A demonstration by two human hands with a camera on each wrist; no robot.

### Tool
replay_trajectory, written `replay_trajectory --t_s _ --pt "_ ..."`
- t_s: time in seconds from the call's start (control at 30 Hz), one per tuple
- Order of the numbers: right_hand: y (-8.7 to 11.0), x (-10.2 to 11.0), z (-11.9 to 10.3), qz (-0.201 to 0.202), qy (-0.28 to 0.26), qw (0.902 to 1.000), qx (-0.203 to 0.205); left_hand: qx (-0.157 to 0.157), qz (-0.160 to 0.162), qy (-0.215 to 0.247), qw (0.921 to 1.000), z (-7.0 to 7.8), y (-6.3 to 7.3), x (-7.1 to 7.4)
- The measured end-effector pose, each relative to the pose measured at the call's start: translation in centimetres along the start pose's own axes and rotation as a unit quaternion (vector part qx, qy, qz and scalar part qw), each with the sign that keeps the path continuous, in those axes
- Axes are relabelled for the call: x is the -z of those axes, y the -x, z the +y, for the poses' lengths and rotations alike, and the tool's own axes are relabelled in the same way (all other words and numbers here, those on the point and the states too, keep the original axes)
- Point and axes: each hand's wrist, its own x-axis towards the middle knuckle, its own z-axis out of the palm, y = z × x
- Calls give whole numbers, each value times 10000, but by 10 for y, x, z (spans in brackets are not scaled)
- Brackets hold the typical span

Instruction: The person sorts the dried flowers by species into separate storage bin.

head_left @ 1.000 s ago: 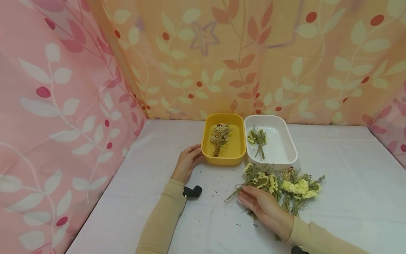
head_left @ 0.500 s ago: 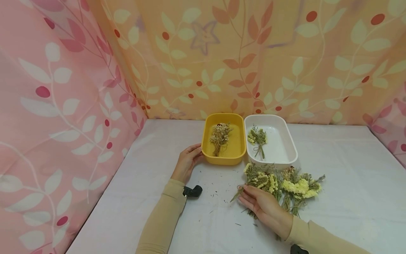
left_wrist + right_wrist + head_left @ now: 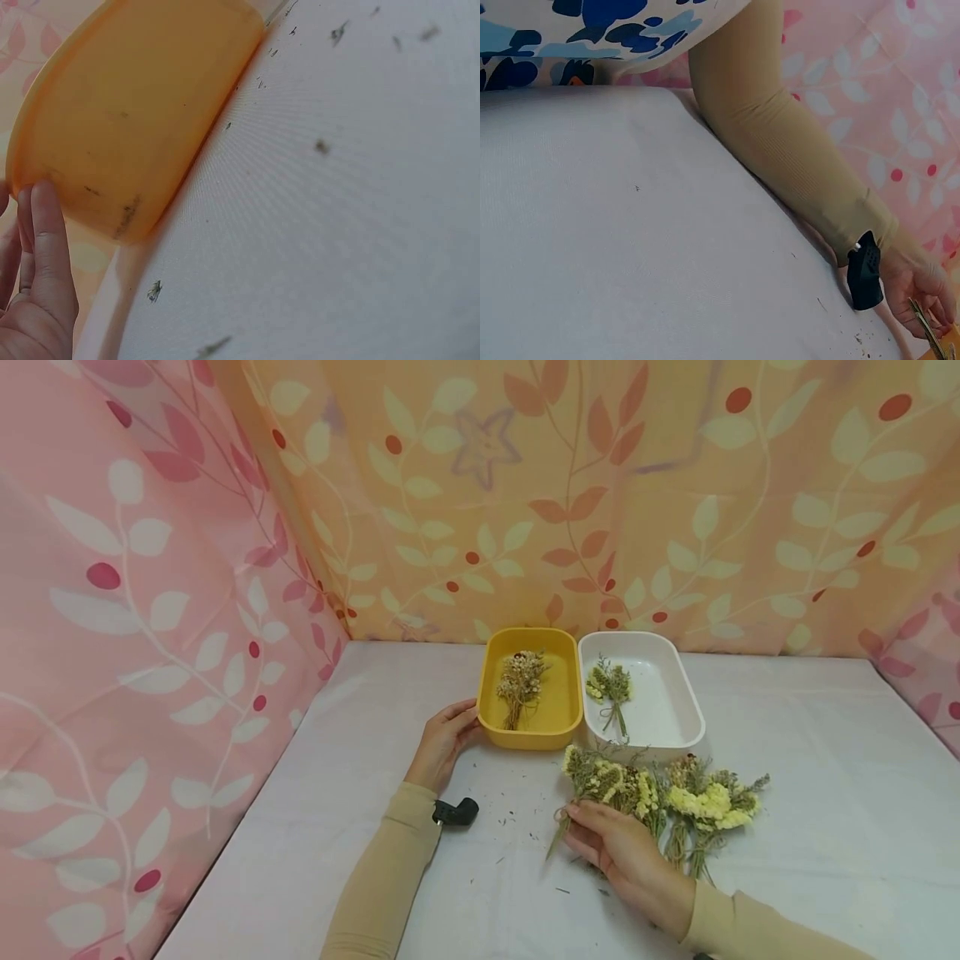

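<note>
The left arm reaches forward, left hand with fingers extended; the right arm angles inward, right hand pinching.

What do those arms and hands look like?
The left hand and right hand are ungloved, emerging from plain tan, close-fitting sleeves. A small, black, rounded device sits at the left cuff; a black piece barely shows near the right cuff.

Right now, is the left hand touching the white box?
No, the left hand touches the yellow box, which stands between it and the white box.
</note>
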Motion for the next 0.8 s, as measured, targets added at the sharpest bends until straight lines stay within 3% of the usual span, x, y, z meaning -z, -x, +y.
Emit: replay_trajectory --t_s 0.47,0.8 --pt "12 -7 -8 61 231 9997 80 -18 9 21 10000 0 0 0" --pt "15 1 -23 -57 384 9991 158 -12 -16 22 10000 -2 -1 1"
